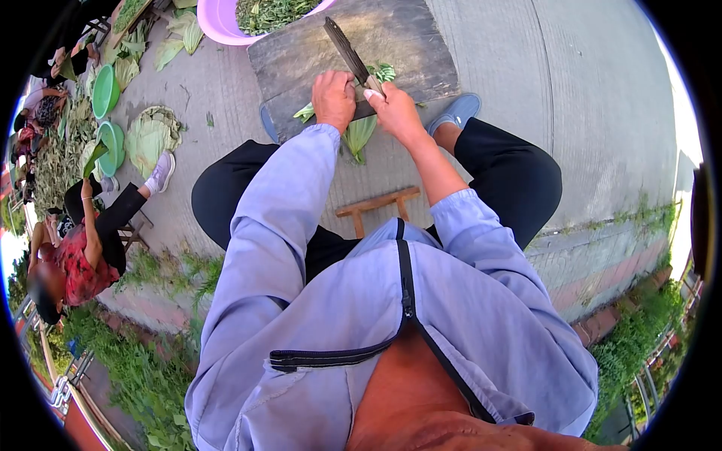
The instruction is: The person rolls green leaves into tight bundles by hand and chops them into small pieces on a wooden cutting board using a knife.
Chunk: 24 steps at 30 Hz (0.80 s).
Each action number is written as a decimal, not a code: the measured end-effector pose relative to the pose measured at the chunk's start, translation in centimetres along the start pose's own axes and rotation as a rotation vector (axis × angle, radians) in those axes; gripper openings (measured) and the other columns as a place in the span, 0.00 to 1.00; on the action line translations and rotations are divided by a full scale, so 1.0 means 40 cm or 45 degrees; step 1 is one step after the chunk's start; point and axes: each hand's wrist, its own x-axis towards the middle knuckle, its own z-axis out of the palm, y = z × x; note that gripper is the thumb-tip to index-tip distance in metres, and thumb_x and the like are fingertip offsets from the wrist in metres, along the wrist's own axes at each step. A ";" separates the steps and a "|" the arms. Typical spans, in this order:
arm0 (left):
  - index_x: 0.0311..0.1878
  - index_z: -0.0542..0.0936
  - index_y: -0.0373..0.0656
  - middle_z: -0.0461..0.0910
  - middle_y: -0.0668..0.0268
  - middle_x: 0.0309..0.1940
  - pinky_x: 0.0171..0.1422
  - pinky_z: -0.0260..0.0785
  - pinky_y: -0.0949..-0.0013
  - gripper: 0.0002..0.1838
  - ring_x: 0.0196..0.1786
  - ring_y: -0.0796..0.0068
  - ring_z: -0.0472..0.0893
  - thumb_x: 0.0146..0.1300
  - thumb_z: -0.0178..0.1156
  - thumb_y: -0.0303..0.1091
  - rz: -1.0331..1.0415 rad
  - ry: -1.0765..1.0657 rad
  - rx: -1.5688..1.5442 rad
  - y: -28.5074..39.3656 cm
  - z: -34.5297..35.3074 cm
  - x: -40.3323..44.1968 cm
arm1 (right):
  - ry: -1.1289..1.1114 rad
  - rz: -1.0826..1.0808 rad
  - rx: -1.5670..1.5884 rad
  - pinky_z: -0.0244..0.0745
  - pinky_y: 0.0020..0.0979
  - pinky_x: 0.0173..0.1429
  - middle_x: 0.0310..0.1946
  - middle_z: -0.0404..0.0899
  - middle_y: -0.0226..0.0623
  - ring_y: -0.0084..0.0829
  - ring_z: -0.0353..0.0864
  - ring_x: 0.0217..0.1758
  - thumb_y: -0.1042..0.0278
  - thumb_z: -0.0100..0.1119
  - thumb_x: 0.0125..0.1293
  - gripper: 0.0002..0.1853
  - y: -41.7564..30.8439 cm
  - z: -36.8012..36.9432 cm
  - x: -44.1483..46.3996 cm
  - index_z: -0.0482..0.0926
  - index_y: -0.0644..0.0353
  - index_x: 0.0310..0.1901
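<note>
Knife (346,50) points to eleven o'clock, handle (374,84) clamped in your right hand (395,113); left hand (333,101), grip hidden: curl it well clear!

You're gripping the knife (346,46) by its handle in your right hand (396,113); the long dark blade is pointing forward and left over the worktop (410,37). Pale green leaf (359,138) is sticking out between your hands, its end hanging past the near edge. Leaf scrap (304,113) is showing beside your left hand (334,99). Cut greens (384,72) are lying just beyond the knife handle.
</note>
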 end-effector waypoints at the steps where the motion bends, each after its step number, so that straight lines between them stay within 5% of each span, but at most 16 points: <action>1: 0.41 0.86 0.47 0.84 0.61 0.41 0.55 0.72 0.52 0.05 0.47 0.50 0.80 0.61 0.68 0.28 -0.004 -0.006 0.001 0.000 -0.001 0.000 | -0.011 0.025 0.033 0.78 0.58 0.55 0.41 0.86 0.67 0.68 0.86 0.49 0.48 0.62 0.75 0.25 0.003 -0.001 0.001 0.80 0.70 0.48; 24: 0.41 0.85 0.47 0.84 0.60 0.41 0.55 0.72 0.51 0.07 0.48 0.50 0.80 0.60 0.68 0.27 -0.031 -0.004 -0.025 -0.005 0.001 0.000 | 0.117 -0.084 -0.138 0.77 0.60 0.48 0.34 0.85 0.65 0.67 0.86 0.41 0.48 0.63 0.75 0.23 -0.040 -0.057 -0.084 0.77 0.67 0.40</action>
